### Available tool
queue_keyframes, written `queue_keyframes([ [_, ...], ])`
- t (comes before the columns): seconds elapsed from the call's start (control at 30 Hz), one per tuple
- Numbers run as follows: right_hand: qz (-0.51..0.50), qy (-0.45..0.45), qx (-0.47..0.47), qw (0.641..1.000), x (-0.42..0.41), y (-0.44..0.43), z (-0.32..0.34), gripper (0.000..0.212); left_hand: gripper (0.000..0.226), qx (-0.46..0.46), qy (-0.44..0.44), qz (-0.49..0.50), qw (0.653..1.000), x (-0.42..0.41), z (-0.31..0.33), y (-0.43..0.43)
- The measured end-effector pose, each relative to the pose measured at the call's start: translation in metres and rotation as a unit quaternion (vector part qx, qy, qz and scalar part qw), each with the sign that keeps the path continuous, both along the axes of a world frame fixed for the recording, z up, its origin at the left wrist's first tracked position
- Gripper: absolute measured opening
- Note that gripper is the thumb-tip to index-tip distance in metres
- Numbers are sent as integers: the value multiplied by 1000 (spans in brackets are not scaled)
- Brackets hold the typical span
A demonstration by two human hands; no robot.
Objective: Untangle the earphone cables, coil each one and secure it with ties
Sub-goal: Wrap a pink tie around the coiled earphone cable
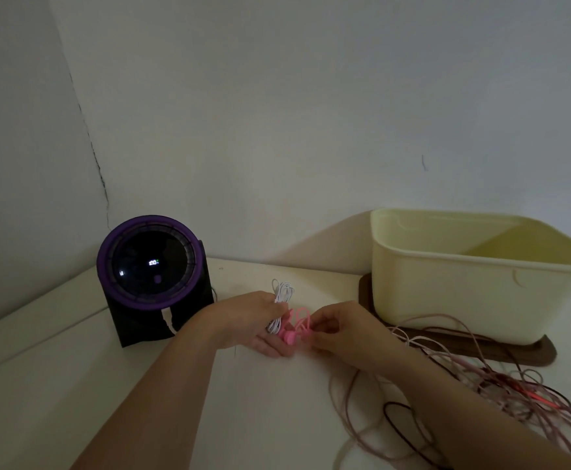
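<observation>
Cable [282,300], white, already coiled, sits in left hand [253,322], fingers curled round bundle, low over table [141,385]. Right hand [341,334] pinches pink tie [299,325] just beside coil. Cable looks light, thin, springy (loops probably slip open easily); best to hold it at middle of coil. Tangle [480,378] of other cables lies near right forearm.

The left forearm [162,385] and right forearm [446,401] are bare along all of their visible length, from the lower edge up to the wrists (dim light blurs finer detail). The left hand [253,320] and right hand [341,330] are likewise bare, down to the fingers [273,347]
</observation>
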State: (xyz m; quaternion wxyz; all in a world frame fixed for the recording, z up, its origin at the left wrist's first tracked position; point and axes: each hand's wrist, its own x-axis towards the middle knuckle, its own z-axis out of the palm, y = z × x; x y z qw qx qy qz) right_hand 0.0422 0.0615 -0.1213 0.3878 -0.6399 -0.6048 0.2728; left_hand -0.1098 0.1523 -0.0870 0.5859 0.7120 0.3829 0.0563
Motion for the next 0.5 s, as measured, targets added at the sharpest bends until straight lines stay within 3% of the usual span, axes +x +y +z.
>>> queue_keyframes([
  [0.17,-42,129,71,988,16,-8,37,19,21,31,43,-16,998,-1,12,-7],
  [0.27,-53,156,128,978,16,-17,62,13,26,129,52,6,990,-6,31,-13],
  [0.37,-38,180,158,970,11,-26,79,9,30,199,-52,42,978,-6,52,-22],
  [0.5,-16,188,186,964,4,-35,93,9,27,125,-244,37,961,6,73,-51],
])
